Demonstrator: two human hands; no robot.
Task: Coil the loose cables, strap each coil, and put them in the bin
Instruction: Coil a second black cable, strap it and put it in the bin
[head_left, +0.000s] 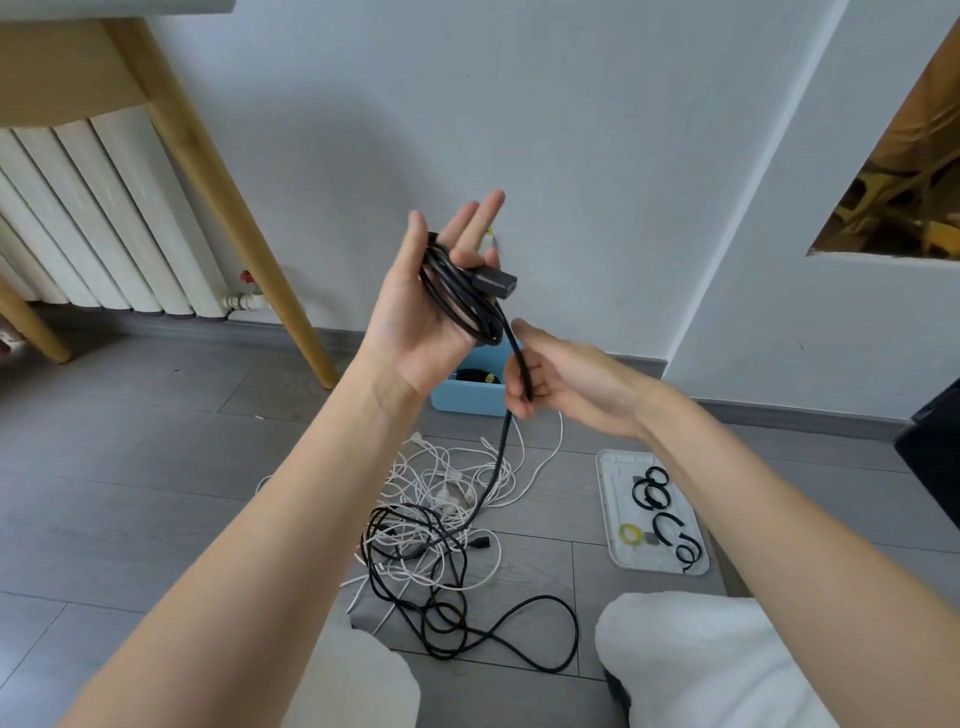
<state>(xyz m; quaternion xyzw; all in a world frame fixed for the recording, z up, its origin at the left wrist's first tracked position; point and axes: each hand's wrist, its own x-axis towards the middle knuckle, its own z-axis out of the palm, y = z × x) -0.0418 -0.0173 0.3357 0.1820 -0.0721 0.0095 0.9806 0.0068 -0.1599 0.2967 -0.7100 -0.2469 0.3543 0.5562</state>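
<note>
My left hand (415, 312) is raised palm up, with a few loops of a thick black cable (462, 296) wound around it; the cable's black plug sticks out to the right. Just below, my right hand (550, 379) pinches the same cable where it runs down to the floor. A tangle of loose white and black cables (441, 525) lies on the floor between my knees. The light blue bin (467, 397) stands behind my hands near the wall, mostly hidden, with something dark inside.
A white tray (615, 499) with several black straps (657, 499) and a yellow ring lies on the floor at the right. A wooden table leg (223, 208) and a white radiator (88, 218) stand at the left. A dark object sits at the right edge.
</note>
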